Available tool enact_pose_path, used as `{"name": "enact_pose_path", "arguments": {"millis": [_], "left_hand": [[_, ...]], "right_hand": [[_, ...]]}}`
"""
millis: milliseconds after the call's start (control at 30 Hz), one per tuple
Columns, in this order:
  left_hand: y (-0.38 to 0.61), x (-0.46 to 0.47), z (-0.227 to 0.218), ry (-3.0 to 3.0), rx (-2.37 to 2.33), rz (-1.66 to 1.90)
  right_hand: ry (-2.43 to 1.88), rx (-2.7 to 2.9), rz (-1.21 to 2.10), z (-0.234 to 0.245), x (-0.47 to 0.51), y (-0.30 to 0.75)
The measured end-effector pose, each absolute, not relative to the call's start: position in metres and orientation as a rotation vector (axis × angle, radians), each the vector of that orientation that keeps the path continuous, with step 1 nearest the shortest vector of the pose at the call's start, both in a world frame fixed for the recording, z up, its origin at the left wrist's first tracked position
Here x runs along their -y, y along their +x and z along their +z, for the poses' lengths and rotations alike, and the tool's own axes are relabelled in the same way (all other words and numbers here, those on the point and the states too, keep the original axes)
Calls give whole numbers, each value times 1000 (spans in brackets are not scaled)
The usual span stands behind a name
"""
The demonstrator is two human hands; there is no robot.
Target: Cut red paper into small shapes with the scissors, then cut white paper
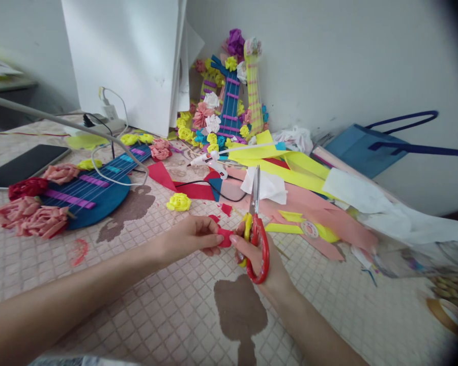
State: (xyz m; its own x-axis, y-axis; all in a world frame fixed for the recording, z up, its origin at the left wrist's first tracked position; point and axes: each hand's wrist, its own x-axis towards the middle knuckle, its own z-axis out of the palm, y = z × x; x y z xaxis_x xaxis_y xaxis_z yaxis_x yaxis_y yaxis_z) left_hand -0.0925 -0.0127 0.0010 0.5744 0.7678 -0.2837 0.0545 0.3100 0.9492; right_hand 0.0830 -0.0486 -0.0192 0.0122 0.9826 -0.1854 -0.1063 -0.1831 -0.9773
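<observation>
Between my two hands is a small red paper piece (pixel 225 238). The fingertips of my left hand (pixel 193 235) pinch its left side. With thumb and finger, my right hand (pixel 260 254) touches its right edge. A pair of scissors (pixel 258 239) with red and yellow handles also hangs in my right hand, blades pointing up and away from me. Just beyond my left hand, a yellow paper flower (pixel 179 202) lies on the table. Small red scraps (pixel 226 209) are scattered near the fingers.
A blue paper guitar (pixel 99 195) with paper roses lies at left, by a black phone (pixel 25 163). Behind stand flower-covered guitars (pixel 231 101). A white glue gun (pixel 206 160) rests mid-table. Yellow and pink paper strips (pixel 290 198), a blue bag (pixel 366 147) and tape (pixel 448 315) lie right.
</observation>
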Motion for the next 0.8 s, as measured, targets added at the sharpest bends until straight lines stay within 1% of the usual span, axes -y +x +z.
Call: {"name": "enact_pose_path", "arguments": {"millis": [400, 633, 800], "left_hand": [[-94, 10, -2, 1124, -869, 598], [-94, 12, -2, 1194, -851, 578], [-94, 12, -1, 1237, -786, 644]], "right_hand": [[-1233, 1018, 1368, -20, 49, 82], [-1192, 1034, 1403, -18, 48, 82], [-1220, 1003, 1414, -17, 47, 84]]}}
